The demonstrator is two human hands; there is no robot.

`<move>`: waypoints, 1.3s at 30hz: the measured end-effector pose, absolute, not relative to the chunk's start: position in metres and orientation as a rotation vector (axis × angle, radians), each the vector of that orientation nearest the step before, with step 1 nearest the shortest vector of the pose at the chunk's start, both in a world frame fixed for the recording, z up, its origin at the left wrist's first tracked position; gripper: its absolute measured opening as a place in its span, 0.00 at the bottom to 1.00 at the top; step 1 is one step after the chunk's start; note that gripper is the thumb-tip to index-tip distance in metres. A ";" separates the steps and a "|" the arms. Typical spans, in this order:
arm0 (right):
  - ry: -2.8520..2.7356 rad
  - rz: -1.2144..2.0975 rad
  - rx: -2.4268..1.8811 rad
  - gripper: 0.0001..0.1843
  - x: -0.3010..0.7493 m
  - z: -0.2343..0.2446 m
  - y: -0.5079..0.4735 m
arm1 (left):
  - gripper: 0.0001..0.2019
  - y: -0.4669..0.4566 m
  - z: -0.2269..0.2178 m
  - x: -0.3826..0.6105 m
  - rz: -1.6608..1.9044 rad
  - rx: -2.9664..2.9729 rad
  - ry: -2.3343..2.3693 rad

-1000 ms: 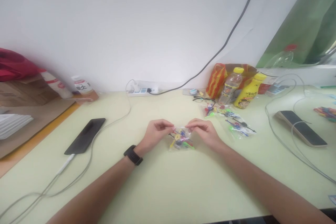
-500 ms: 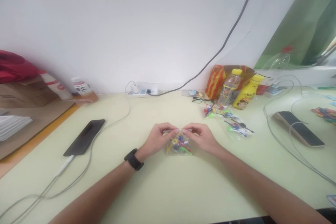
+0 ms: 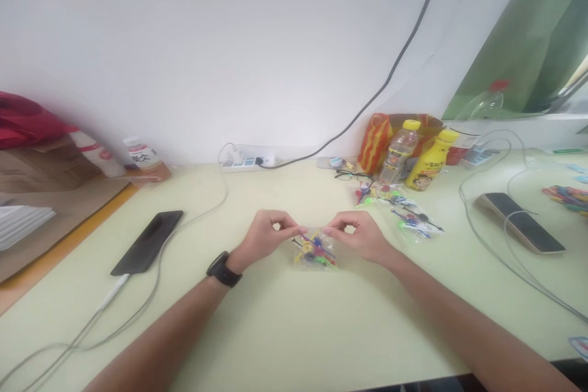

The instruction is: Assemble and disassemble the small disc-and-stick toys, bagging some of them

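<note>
A small clear plastic bag (image 3: 315, 250) of colourful toy pieces sits at the middle of the pale yellow-green table (image 3: 294, 318). My left hand (image 3: 266, 236), with a black watch on its wrist, pinches the bag's top left edge between thumb and forefinger. My right hand (image 3: 356, 234) pinches the top right edge the same way. Both hands are closed on the bag's upper rim, a short gap apart.
More clear bags of colourful pieces (image 3: 404, 211) lie to the right, behind them two yellow-capped bottles (image 3: 416, 156) and glasses (image 3: 351, 175). A black phone (image 3: 147, 241) on a white cable lies at the left. Another phone (image 3: 519, 222) with cables is at the right. A power strip (image 3: 245, 161) lies by the wall.
Both hands have kept their pinch on the bag's top edge and shifted slightly. The fingers now form open loops at the rim. The view has drifted a little.
</note>
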State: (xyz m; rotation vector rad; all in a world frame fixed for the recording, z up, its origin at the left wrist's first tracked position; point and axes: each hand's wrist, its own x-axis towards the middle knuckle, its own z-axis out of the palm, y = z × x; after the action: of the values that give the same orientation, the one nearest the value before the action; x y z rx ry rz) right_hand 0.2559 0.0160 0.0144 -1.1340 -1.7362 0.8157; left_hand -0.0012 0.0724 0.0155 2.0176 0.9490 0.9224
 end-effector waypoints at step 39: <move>-2.728 -0.386 -1.110 0.10 0.237 0.006 -0.013 | 0.25 0.099 -0.016 -0.018 0.801 1.861 1.157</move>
State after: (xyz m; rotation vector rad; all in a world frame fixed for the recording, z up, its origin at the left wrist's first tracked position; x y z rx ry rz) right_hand 0.2369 -0.0125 0.0063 -1.1101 -2.7277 -0.3857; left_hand -0.0180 0.0988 -0.0165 1.8611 1.1566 0.8014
